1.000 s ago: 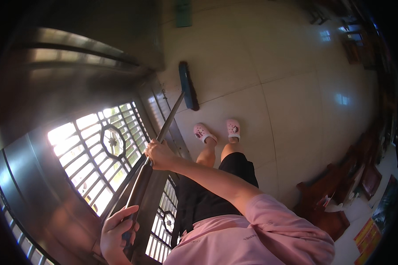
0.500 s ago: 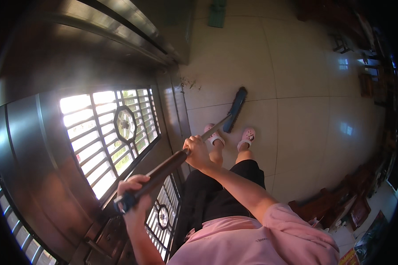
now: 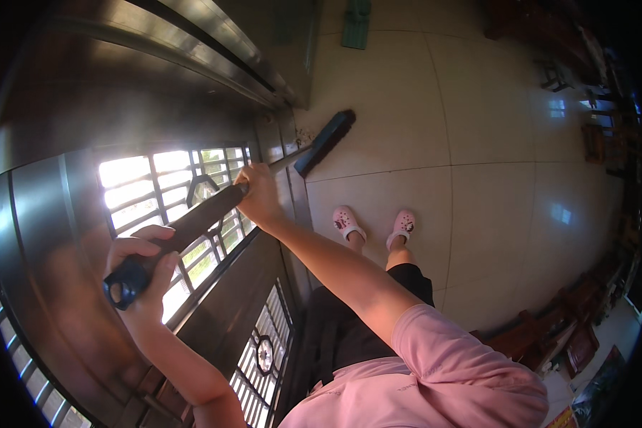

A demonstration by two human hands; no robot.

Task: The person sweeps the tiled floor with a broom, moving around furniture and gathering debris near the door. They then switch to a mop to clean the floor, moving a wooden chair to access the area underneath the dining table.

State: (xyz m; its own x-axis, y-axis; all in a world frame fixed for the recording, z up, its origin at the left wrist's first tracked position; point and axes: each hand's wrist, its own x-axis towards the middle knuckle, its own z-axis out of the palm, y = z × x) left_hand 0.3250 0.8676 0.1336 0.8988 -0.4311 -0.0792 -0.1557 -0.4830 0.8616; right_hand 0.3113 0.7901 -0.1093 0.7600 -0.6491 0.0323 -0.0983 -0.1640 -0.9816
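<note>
Both my hands grip a long-handled broom. My left hand is wrapped round the top of the handle, just below its dark blue end cap. Farther down the shaft, my right hand is closed round the handle. The broom's blue head with dark bristles rests on the tiled floor beside the door sill. A small scatter of debris lies by the sill, partly hidden behind the broom head.
A dark metal door with a barred window stands close on my left. My feet in pink clogs are on the pale tiles. A green flat object lies far ahead. Dark wooden furniture lines the right side.
The broom head has moved left and away from my feet to the sill, by the debris. Both hands have shifted left with the handle, the right one also farther forward.
</note>
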